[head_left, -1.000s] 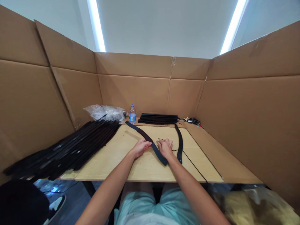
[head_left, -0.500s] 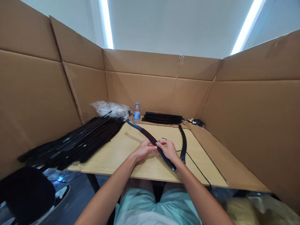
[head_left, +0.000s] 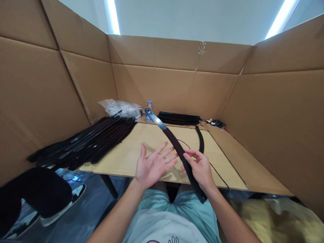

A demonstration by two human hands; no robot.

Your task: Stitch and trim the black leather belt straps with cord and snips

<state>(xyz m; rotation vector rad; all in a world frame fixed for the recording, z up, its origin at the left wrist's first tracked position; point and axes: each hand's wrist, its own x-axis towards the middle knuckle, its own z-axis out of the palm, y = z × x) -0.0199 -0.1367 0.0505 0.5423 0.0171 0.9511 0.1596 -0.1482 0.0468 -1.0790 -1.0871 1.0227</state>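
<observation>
My right hand [head_left: 200,167] grips a long black strap [head_left: 172,139] near its lower part and holds it lifted off the wooden table [head_left: 141,148], its far end with a grey tip pointing up and left. My left hand [head_left: 154,165] is open, palm up, fingers spread, just left of the strap and not holding it. A second curved black strap [head_left: 201,143] lies on the table to the right. A thin black cord [head_left: 215,168] runs across the table near my right hand.
A large pile of black straps [head_left: 86,143] lies at the left. A smaller stack [head_left: 179,118] sits at the back, beside a water bottle [head_left: 149,105] and a crumpled plastic bag [head_left: 121,108]. Cardboard walls [head_left: 157,81] enclose the table. A shoe [head_left: 64,206] shows on the floor at the left.
The strap has been raised off the table in my right hand and drawn toward me. My left hand has let go of it and opened palm up.
</observation>
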